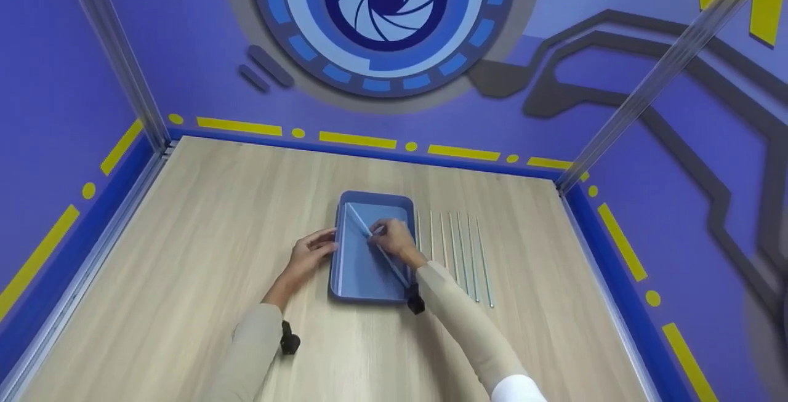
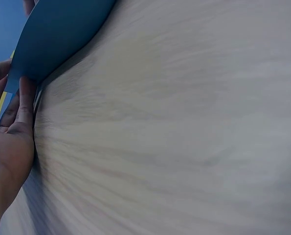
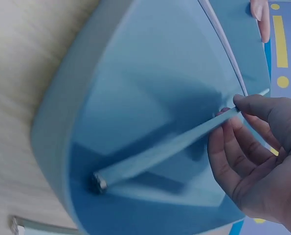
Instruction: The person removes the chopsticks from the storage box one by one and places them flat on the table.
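Note:
A blue rectangular tray (image 1: 363, 282) stands on the wooden table. My right hand (image 1: 394, 239) is over it, pinching a long thin pale rod (image 1: 393, 265) between thumb and fingers. The rod slants across the tray; in the right wrist view its near end (image 3: 100, 182) has a shiny tip. Another thin rod (image 3: 223, 39) lies lengthwise by the tray's left wall. My left hand (image 1: 311, 253) touches the outside of that wall with extended fingers, also visible beside the tray wall (image 2: 57, 39) in the left wrist view.
Several similar thin rods (image 1: 465, 260) lie side by side on the table, just right of the tray. Blue panels (image 1: 431, 125) with yellow marks enclose the table (image 1: 215, 236) at the back and sides. Metal posts (image 1: 117, 45) stand at the back corners.

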A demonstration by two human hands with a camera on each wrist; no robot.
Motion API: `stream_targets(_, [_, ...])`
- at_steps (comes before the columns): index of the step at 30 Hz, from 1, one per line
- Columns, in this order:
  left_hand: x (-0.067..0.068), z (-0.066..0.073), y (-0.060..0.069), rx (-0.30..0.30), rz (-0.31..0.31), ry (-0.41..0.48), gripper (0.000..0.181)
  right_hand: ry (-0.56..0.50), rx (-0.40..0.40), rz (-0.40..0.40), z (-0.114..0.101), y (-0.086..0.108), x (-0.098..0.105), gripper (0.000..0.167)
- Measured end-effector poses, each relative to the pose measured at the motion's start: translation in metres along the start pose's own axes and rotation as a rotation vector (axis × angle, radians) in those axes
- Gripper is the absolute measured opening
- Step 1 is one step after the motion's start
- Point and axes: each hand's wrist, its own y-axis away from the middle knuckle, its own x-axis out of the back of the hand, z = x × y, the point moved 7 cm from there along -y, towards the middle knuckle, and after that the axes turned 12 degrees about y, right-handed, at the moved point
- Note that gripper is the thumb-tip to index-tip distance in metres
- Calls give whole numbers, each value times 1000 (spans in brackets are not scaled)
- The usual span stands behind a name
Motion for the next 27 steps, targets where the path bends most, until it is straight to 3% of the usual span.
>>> stream_targets(11, [-2,1,2,2,-18,4,48,-7,38,59,0,5,17,21])
stream_targets(27, [-1,-2,1,5,-2,16,47,-202,-24,14,21,13,28,23])
